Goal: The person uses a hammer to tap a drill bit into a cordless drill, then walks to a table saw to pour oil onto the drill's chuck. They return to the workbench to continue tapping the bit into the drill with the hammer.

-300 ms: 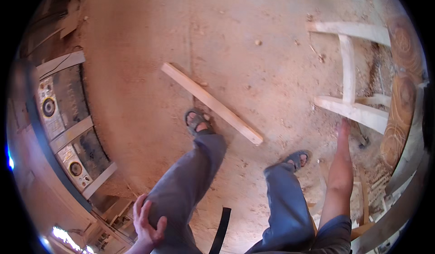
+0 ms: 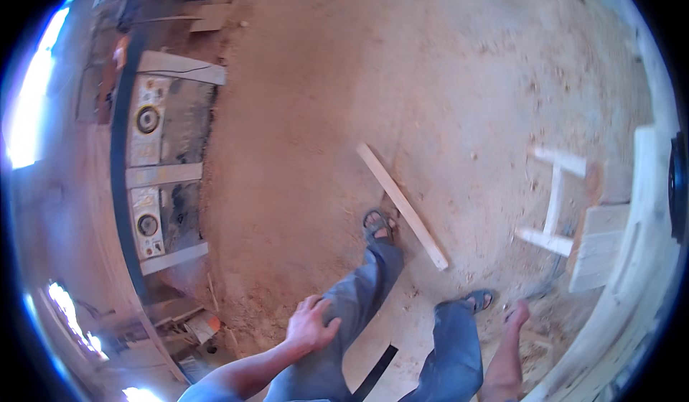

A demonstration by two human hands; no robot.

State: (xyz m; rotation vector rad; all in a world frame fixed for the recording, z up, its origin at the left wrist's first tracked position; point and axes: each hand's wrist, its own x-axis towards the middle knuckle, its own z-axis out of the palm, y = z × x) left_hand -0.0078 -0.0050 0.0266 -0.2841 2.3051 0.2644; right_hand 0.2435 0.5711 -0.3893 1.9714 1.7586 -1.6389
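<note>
Plank (image 2: 403, 206) lying aslant on the floor (image 2: 287, 136), well in from the floor's left edge, where panels (image 2: 149, 147) with round dark centres line up! Just beside it, the left sandal (image 2: 378, 227). Left hand (image 2: 313, 326) rests on the left trouser leg (image 2: 361, 287), its grip loose, fingers spread, thumb apart, nothing held. Over on the right, the right hand (image 2: 517, 311) hangs low, near a pale wooden frame (image 2: 553, 201) toward the floor's right edge; its grip is too blurred, so I cannot tell whether it holds anything.
</note>
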